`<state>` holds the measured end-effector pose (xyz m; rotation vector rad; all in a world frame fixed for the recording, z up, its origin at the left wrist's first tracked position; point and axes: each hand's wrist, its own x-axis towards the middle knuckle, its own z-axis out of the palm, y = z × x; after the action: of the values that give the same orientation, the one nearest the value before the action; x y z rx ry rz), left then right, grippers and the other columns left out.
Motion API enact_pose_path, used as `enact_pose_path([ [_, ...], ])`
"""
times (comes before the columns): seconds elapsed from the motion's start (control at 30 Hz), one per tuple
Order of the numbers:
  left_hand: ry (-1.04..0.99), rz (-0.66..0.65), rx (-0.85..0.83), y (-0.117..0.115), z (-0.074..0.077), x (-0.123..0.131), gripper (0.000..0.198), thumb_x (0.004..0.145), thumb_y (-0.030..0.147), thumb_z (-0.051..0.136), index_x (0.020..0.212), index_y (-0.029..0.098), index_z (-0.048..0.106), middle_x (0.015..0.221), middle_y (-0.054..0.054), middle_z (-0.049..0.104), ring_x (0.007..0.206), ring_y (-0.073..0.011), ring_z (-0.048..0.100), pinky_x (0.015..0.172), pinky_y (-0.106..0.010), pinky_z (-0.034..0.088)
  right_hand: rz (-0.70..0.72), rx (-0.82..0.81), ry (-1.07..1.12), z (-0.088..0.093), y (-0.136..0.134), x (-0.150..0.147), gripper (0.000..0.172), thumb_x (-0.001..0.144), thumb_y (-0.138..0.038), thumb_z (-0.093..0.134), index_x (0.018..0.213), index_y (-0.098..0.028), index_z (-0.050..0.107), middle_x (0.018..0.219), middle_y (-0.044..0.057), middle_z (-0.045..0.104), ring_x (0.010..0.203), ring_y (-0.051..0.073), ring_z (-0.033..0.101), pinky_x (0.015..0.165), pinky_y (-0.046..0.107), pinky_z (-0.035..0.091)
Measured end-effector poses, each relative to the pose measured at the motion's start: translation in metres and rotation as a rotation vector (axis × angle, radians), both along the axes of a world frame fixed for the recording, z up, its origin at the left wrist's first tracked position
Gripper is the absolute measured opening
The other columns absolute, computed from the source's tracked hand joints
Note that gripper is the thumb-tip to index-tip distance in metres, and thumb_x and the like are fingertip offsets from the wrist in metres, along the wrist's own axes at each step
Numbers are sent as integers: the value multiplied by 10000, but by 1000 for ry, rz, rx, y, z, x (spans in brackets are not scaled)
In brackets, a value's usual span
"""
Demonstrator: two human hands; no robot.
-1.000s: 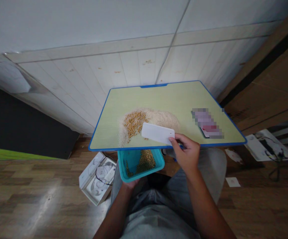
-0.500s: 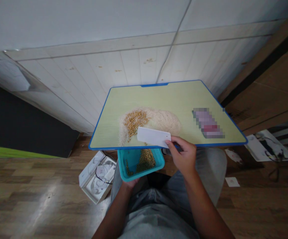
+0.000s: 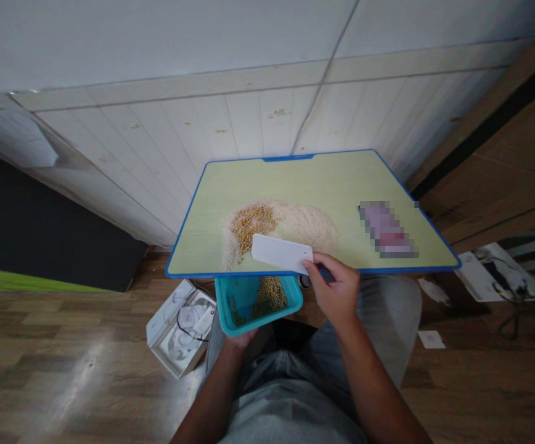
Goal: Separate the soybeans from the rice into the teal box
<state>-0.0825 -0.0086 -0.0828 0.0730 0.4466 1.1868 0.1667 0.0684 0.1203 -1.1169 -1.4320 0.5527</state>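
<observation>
My right hand (image 3: 336, 287) pinches one end of a flat white scraper-like card (image 3: 281, 251) with a small hole by the thumb. The card slants over the near edge of the table, its far end beside a heap of yellow soybeans (image 3: 251, 223). Pale rice-like grains (image 3: 311, 225) lie around and to the right of the beans. My left hand (image 3: 242, 338) supports a teal plastic tub (image 3: 235, 293) from below, just under the table's front edge; most of its fingers are hidden. More round beans (image 3: 272, 296) sit in the tub, mostly on its right side.
The low table (image 3: 290, 179) has a pale green top and blue rim, and stands against a white panelled wall. A blurred-out flat object (image 3: 387, 229) lies on its right part. An open white box (image 3: 182, 336) with cables stands on the floor at left. Cardboard (image 3: 503, 166) rises at right.
My right hand and the white card have shifted slightly left and toward me. The tub in my left hand has moved a little left. The bean and grain heaps look the same.
</observation>
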Motion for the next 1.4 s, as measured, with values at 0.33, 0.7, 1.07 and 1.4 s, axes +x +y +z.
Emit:
enact_pose_path([
  [0.33, 74, 58, -78, -3, 0, -12, 758, 1003, 908, 531, 1603, 498, 745, 1816, 99, 645, 1895, -324, 190, 1497, -617, 272, 69, 28, -39, 3, 7, -27, 205, 1029, -336, 755, 908, -270, 907, 865, 56, 915, 742, 245, 863, 694, 317, 693],
  [0.7, 80, 227, -312, -3, 37, -2, 877, 1100, 780, 459, 1856, 335, 462, 1738, -83, 728, 1714, -455, 565, 1360, -744, 519, 141, 84, -20, 4, 8, -30, 191, 1023, -255, 768, 897, -249, 911, 852, 47, 915, 720, 224, 862, 688, 281, 674],
  [1.07, 52, 261, -388, 3, 66, 3, 837, 1154, 755, 329, 1885, 350, 383, 1784, -73, 689, 1743, -422, 530, 1297, -723, 582, 155, 81, 43, 3, 5, -29, 162, 1010, -230, 789, 907, -244, 913, 832, 32, 908, 701, 209, 855, 623, 246, 643],
  [1.4, 5, 262, -337, -1, 60, -1, 756, 1155, 654, 388, 1861, 389, 450, 1807, -87, 660, 1646, -446, 647, 1264, -750, 602, 204, 78, 5, -1, 6, -33, 172, 1027, -252, 782, 929, -240, 922, 856, 40, 912, 728, 216, 862, 721, 268, 685],
])
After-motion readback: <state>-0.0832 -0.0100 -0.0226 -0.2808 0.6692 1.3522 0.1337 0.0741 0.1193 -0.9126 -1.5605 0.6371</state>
